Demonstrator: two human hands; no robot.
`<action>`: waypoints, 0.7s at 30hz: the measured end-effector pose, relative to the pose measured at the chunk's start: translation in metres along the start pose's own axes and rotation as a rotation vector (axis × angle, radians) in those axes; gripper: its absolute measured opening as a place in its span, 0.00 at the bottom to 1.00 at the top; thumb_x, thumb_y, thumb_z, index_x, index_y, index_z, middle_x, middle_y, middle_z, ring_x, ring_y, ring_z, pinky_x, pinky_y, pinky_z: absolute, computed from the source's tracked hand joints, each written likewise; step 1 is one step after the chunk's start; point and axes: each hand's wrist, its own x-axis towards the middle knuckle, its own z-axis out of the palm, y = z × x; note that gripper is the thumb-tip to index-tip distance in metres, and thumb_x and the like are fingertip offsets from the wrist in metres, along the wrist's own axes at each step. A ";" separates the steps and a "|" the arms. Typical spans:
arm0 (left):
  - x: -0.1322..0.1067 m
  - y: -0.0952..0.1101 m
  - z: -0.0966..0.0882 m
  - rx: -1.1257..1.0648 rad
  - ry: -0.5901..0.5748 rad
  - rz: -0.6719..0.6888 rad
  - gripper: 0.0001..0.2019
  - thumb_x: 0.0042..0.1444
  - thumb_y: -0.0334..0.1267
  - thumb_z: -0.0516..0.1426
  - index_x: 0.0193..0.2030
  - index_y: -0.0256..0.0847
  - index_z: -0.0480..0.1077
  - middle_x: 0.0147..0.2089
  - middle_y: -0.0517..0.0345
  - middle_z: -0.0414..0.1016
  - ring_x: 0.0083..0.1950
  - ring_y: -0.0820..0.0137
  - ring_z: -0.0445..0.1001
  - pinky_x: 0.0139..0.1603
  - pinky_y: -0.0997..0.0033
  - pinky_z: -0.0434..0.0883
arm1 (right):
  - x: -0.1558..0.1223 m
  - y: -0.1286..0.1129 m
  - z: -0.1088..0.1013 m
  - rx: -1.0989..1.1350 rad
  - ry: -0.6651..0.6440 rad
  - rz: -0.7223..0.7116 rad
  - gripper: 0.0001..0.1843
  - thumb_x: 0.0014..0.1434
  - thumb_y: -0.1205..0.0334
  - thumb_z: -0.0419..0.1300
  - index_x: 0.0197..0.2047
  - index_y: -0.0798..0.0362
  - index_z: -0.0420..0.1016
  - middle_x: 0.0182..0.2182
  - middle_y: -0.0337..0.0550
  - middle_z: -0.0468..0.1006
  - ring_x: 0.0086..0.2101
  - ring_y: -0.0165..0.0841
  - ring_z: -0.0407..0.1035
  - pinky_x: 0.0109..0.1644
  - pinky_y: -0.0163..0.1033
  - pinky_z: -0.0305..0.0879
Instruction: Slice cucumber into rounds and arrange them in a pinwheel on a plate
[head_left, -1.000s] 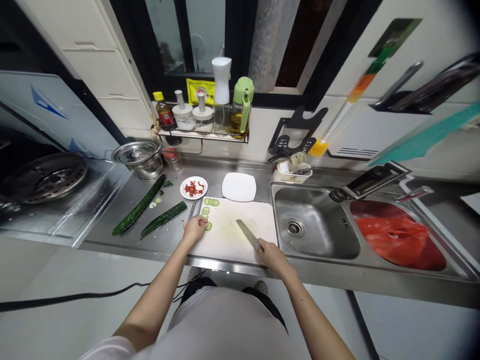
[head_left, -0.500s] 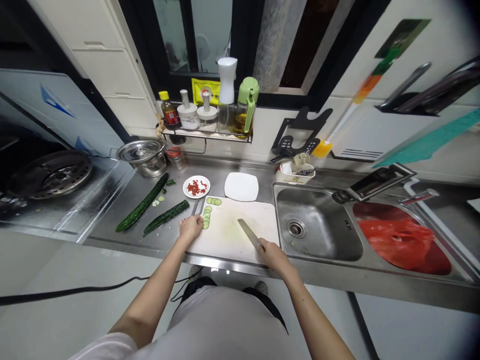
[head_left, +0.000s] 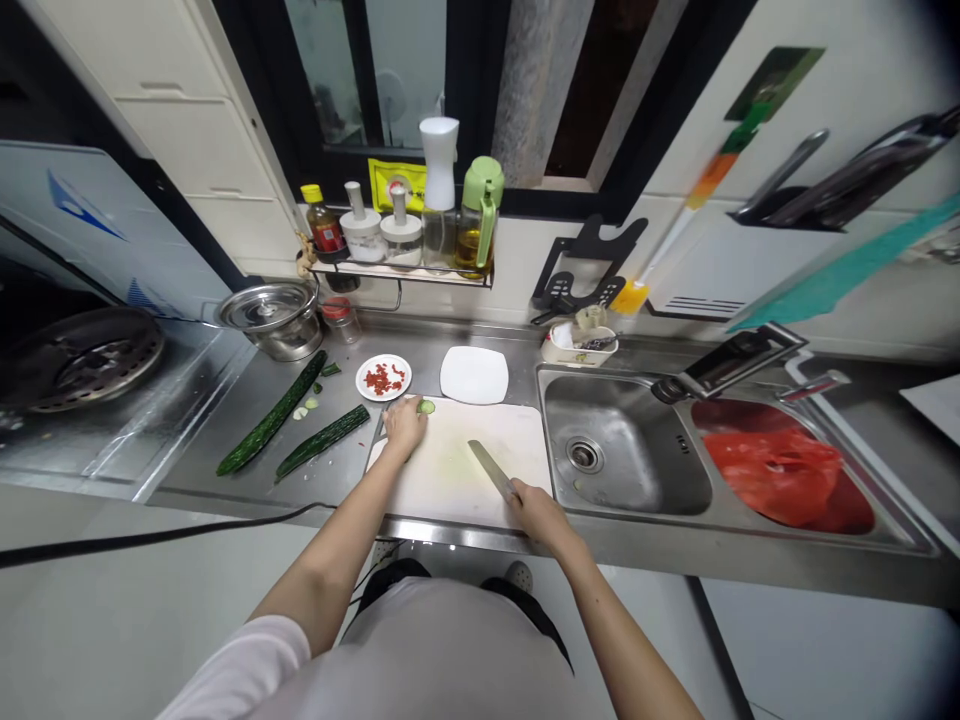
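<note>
1. The cucumber slices point(head_left: 426, 407) lie at the far left corner of the board point(head_left: 465, 500); only a little green shows beside your fingers, so their number cannot be told.
2. Your left hand point(head_left: 406, 424) is over that corner with its fingers at the slices; whether they pinch any or merely touch them, I cannot tell.
3. Your right hand point(head_left: 538, 513) is wrapped round the handle of the knife point(head_left: 489, 464), near the board's right side. The blade slants across the board, its tip pointing away from you and to the left. Your two hands are well apart.
4. Left of the board, on the steel counter, you have a short cucumber point(head_left: 322, 442) and, farther left, a long cucumber point(head_left: 262, 432), with pale bits point(head_left: 301, 412) between them.
5. Just beyond the board stand a round plate point(head_left: 384, 360) bearing red pieces point(head_left: 382, 379) and, to its right, a white dish point(head_left: 474, 375).
6. Farther back on your left are a lidded pot point(head_left: 274, 325) and a red-topped jar point(head_left: 341, 322).
7. To your right is the sink point(head_left: 630, 470); a red bag point(head_left: 776, 470) fills much of its second basin.
</note>
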 end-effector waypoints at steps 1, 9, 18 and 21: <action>0.003 0.002 0.002 0.020 0.001 0.008 0.20 0.59 0.40 0.52 0.58 0.48 0.69 0.54 0.47 0.71 0.55 0.56 0.68 0.54 0.56 0.60 | 0.000 0.000 0.001 0.003 0.006 -0.001 0.15 0.65 0.61 0.44 0.49 0.51 0.68 0.42 0.48 0.77 0.42 0.36 0.71 0.35 0.35 0.54; 0.011 0.006 0.010 0.084 -0.004 0.049 0.15 0.60 0.38 0.51 0.52 0.46 0.72 0.52 0.46 0.71 0.54 0.56 0.68 0.54 0.55 0.59 | -0.001 0.000 0.004 0.016 0.022 0.004 0.14 0.66 0.61 0.45 0.48 0.51 0.68 0.42 0.48 0.78 0.41 0.35 0.72 0.35 0.35 0.53; 0.010 0.011 0.003 -0.036 -0.029 -0.010 0.13 0.58 0.30 0.50 0.46 0.45 0.70 0.46 0.52 0.76 0.51 0.61 0.71 0.53 0.59 0.60 | 0.001 -0.005 0.012 0.039 0.047 0.026 0.12 0.67 0.61 0.44 0.47 0.52 0.65 0.40 0.48 0.78 0.40 0.35 0.72 0.34 0.35 0.49; 0.004 0.011 0.002 -0.154 -0.071 -0.051 0.13 0.58 0.31 0.50 0.46 0.46 0.70 0.44 0.56 0.78 0.49 0.64 0.73 0.53 0.62 0.61 | 0.003 -0.007 0.012 0.077 0.070 0.047 0.11 0.67 0.60 0.43 0.48 0.52 0.63 0.40 0.48 0.77 0.40 0.35 0.71 0.34 0.36 0.48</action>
